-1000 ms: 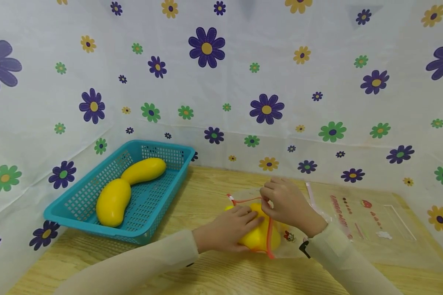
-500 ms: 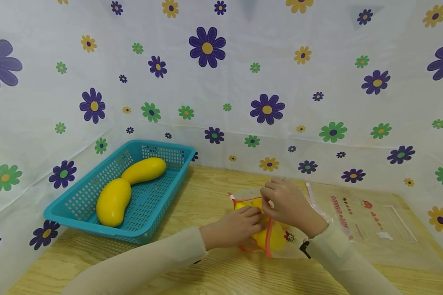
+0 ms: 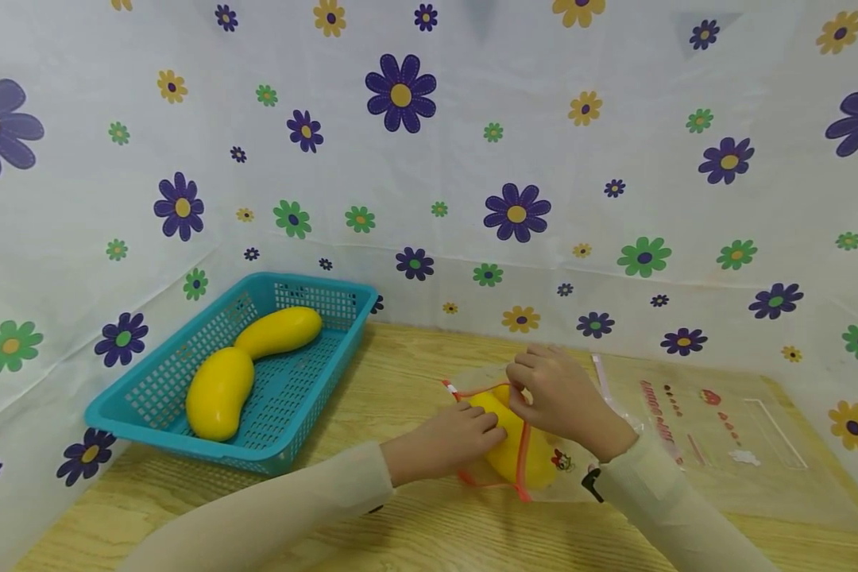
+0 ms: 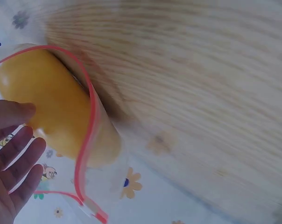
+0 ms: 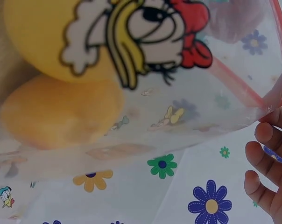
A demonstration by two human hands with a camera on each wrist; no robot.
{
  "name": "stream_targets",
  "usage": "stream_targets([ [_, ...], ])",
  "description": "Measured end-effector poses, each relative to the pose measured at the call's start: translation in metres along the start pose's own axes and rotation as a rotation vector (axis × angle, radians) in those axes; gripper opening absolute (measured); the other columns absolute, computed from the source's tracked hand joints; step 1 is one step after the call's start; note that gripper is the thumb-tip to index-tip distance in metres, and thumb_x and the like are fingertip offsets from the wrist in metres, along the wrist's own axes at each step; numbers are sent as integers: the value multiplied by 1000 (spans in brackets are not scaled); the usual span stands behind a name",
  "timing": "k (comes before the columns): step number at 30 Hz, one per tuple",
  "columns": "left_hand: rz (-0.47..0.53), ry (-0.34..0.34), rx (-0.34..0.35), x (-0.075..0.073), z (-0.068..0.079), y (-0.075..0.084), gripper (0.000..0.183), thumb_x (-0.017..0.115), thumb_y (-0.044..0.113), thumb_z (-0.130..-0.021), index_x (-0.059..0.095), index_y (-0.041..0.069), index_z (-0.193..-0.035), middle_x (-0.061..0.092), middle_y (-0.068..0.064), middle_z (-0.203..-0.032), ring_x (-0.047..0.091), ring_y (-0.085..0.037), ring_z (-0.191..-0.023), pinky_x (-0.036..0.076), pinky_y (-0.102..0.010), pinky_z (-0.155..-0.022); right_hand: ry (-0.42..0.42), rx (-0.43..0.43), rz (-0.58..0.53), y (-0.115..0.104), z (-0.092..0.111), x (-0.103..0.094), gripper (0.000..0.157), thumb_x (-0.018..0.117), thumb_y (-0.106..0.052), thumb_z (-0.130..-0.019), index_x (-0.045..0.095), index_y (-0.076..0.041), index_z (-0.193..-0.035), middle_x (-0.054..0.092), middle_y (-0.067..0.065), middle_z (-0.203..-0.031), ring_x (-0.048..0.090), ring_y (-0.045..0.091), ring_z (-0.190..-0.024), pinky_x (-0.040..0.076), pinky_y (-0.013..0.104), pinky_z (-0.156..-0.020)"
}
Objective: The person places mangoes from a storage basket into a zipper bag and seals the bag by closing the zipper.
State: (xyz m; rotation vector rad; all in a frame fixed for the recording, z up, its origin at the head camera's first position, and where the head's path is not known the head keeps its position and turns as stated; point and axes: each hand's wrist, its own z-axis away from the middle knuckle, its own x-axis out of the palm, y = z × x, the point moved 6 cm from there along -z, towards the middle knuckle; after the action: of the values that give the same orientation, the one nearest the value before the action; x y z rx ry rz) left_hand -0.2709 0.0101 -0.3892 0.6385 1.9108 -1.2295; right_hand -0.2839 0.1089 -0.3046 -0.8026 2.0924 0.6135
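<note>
A clear zip bag (image 3: 570, 486) with a red-edged mouth lies on the table, its mouth facing left. Inside it is a yellow mango (image 3: 522, 457); the right wrist view shows a second mango (image 5: 61, 112) beside it through the printed plastic. My right hand (image 3: 561, 397) pinches the upper rim of the bag between thumb and fingers. At the mouth, my left hand (image 3: 446, 437) touches the near end of the mango. In the left wrist view its thumb (image 4: 15, 112) lies against the mango, while the other fingers are loosely extended.
A blue plastic basket (image 3: 336, 381) at the left holds two more mangoes (image 3: 222, 393). Another clear printed bag (image 3: 743, 469) lies flat at the right, partly behind the right forearm. A flower-patterned sheet (image 3: 429, 175) stands behind the wooden table (image 3: 400, 357).
My left hand moved right into the bag mouth, then drew back slightly left. The mango slid further right into the bag. My right hand kept its pinch on the rim.
</note>
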Motion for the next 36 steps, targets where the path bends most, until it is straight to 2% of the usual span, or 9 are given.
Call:
stream_targets([
  [6, 39, -36, 34, 2, 13, -3, 2, 60, 21, -91, 59, 19, -91, 56, 8, -80, 48, -7, -68, 35, -19, -62, 4, -4, -4, 0, 2, 1, 13, 71, -15, -72, 59, -13, -69, 56, -4, -63, 41, 12, -63, 42, 24, -62],
  [9, 68, -47, 54, 5, 17, -3, 2, 60, 21, -91, 62, 21, -90, 60, 10, -84, 52, -6, -72, 38, -18, -65, -1, -2, -6, 0, 2, 1, 12, 72, -15, -72, 60, -13, -70, 57, -4, -64, 41, 12, -64, 42, 24, -63],
  [17, 128, -84, 67, 6, 19, -1, 23, 65, 25, -87, 66, 23, -110, 66, 11, -108, 61, -5, -92, 43, -17, -71, -9, 0, 6, 0, 1, 2, 13, 73, -15, -72, 60, -14, -69, 58, -4, -65, 42, 12, -63, 44, 24, -63],
  [21, 157, -121, 45, 5, 24, -8, 21, 61, 18, -90, 65, 21, -110, 65, 8, -111, 60, -9, -100, 48, -22, -82, -21, 4, 7, -1, 3, 3, 13, 72, -16, -73, 60, -14, -69, 58, -4, -65, 41, 11, -63, 42, 23, -61],
  [24, 129, -66, 32, 1, 30, -19, 16, 59, 13, -91, 66, 19, -104, 65, 6, -106, 60, -10, -98, 48, -25, -86, -31, 8, 2, -1, 3, 3, 14, 73, -16, -73, 60, -14, -69, 58, -4, -66, 41, 11, -64, 40, 23, -61],
  [29, 41, 149, -8, -9, 39, -39, 7, 66, 14, -86, 67, 16, -92, 66, 5, -94, 61, -12, -90, 50, -26, -83, -25, 8, -6, 0, 5, 2, 15, 73, -15, -72, 58, -14, -68, 57, -5, -65, 41, 11, -65, 40, 23, -62],
  [31, 19, 207, -41, -9, 42, -47, 7, 68, 15, -84, 68, 16, -91, 66, 4, -92, 62, -12, -87, 51, -26, -82, -16, 5, -6, 0, 5, 2, 16, 73, -15, -72, 57, -14, -68, 57, -5, -65, 41, 11, -64, 39, 23, -62],
  [34, -7, 237, -99, -3, 43, -57, 14, 73, 19, -80, 67, 15, -92, 66, 3, -91, 62, -13, -85, 51, -27, -81, -2, 1, -9, 0, 7, 2, 16, 72, -16, -73, 57, -14, -68, 56, -4, -64, 40, 10, -64, 38, 23, -61],
  [36, -7, 224, -134, 4, 43, -62, 21, 76, 20, -76, 67, 15, -94, 66, 3, -93, 62, -13, -85, 51, -27, -81, 6, -3, -6, 0, 7, 2, 16, 71, -16, -73, 57, -14, -68, 56, -5, -63, 40, 10, -63, 38, 22, -61],
])
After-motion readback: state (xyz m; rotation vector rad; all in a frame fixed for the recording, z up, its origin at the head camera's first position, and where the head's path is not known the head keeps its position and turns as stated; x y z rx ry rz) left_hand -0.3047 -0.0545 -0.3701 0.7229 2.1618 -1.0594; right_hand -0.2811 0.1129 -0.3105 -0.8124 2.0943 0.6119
